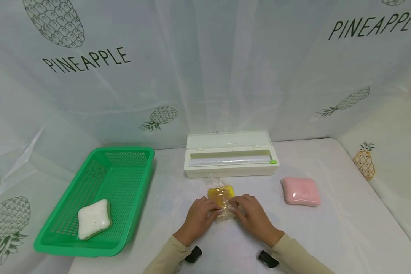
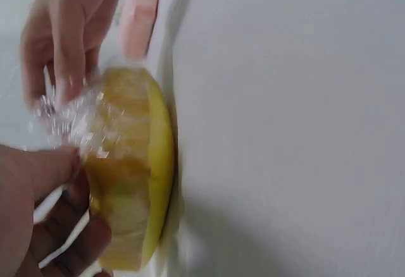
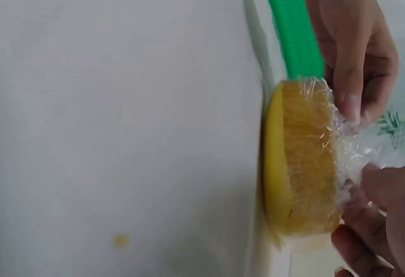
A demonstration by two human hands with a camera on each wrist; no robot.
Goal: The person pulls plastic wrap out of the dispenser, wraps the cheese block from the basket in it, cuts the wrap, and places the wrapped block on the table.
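On the table lies a squarish amber-topped block (image 1: pixel 220 195) with a bright yellow base, clear cling film (image 1: pixel 225 217) gathered over it. The yellow base (image 2: pixel 161 163) rests on the cloth in the left wrist view. My left hand (image 1: pixel 198 218) pinches the film at the block's near left side, thumb and fingertips together. Opposite it, my right hand (image 1: pixel 255 214) pinches the bunched film at the right side. Crumpled film (image 3: pixel 349 157) stands up between both hands in the right wrist view. Some film also spreads past the block's far edge.
Behind the block stands a white film dispenser (image 1: pixel 231 170), lid raised, roll inside. A green basket (image 1: pixel 142 198) at left holds a white bread-shaped block (image 1: pixel 93 220). To the right lies a pink pillow-shaped block (image 1: pixel 300 191). A pineapple-print curtain (image 1: pixel 226 76) hangs behind the table.
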